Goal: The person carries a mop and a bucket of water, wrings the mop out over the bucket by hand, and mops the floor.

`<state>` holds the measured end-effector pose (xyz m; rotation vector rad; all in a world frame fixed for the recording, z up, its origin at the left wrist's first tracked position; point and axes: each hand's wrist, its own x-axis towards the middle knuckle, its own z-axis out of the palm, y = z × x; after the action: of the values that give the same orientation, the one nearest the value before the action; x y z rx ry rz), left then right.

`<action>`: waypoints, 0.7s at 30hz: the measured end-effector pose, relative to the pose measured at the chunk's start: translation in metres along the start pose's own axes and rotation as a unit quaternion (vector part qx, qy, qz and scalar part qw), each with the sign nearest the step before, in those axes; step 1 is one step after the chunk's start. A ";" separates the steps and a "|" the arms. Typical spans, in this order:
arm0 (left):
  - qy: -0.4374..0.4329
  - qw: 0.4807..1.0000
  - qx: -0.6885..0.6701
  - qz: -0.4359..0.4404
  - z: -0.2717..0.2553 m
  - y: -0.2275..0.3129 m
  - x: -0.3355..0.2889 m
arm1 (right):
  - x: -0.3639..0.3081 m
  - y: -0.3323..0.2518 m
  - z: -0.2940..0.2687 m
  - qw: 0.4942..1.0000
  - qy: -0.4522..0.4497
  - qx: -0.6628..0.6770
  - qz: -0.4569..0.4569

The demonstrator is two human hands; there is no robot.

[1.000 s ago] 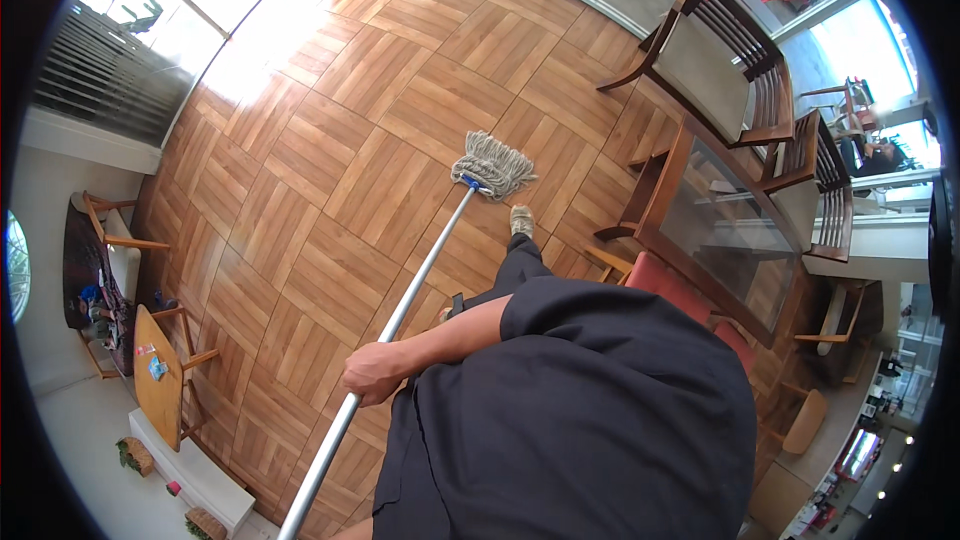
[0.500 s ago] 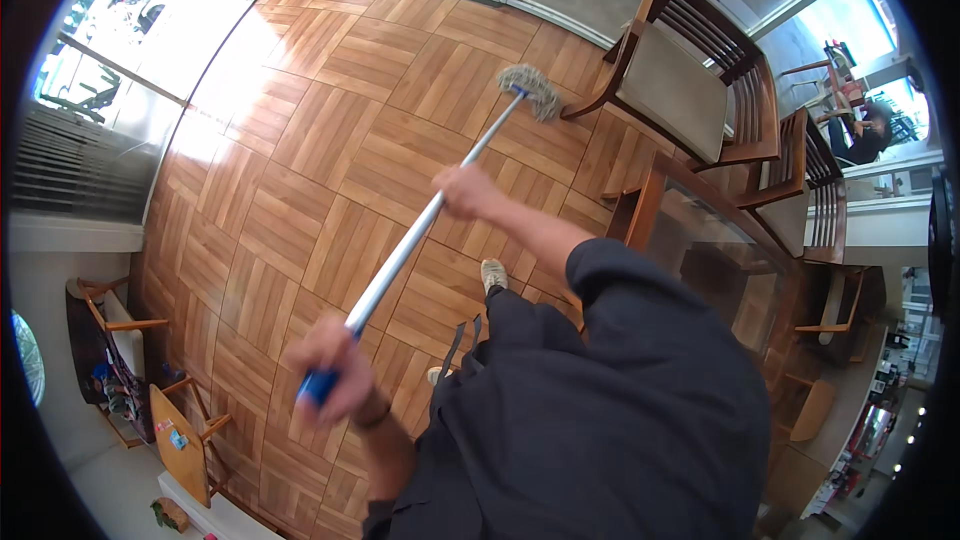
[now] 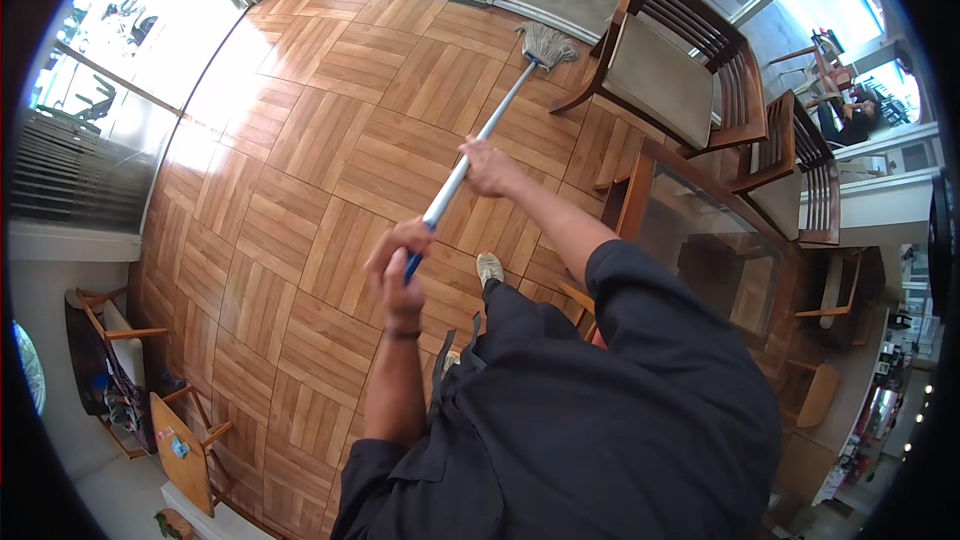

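Note:
A string mop slants from my hands toward the far side of the room. Around the blue grip at its near end, my left hand is closed. Farther up the pale pole, my right hand is also wrapped round it. The grey mop head lies fanned out on the wood-patterned floor, close to the front leg of a dark wooden chair and the glass front.
A glass-topped wooden table stands on my right, with a second chair beside it. Along the left wall are a wooden armchair and a small wooden table. Glass doors border the far left.
Both hands have moved forward, the left one farthest and also to the right. The mop head has slid away from me toward the glass, its strands now spread beyond the pole.

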<state>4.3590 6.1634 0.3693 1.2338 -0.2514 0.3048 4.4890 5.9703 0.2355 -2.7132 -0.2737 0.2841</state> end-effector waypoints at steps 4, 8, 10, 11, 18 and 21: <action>0.018 1.000 0.013 0.016 -0.090 0.094 -0.086 | -0.063 -0.106 0.012 0.987 -0.090 -0.026 -0.131; 0.044 0.995 0.072 0.050 -0.160 0.242 -0.171 | -0.118 -0.185 0.047 0.949 -0.235 -0.002 -0.212; 0.052 0.997 -0.051 -0.041 -0.204 0.332 -0.226 | -0.148 -0.221 0.064 0.913 -0.311 0.004 -0.263; 0.068 0.993 -0.074 -0.056 -0.207 0.378 -0.249 | -0.160 -0.236 0.102 0.897 -0.331 0.034 -0.291; 0.062 0.995 0.037 0.067 -0.227 0.547 -0.366 | -0.297 -0.347 0.170 0.826 -0.343 0.128 -0.429; 0.089 0.986 0.036 0.136 -0.186 0.509 -0.364 | -0.303 -0.337 0.173 0.812 -0.332 0.107 -0.468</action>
<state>3.8401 6.4593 0.6336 1.2353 -0.2564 0.6622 4.1070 6.2680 0.2637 -1.8418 -1.5779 0.8643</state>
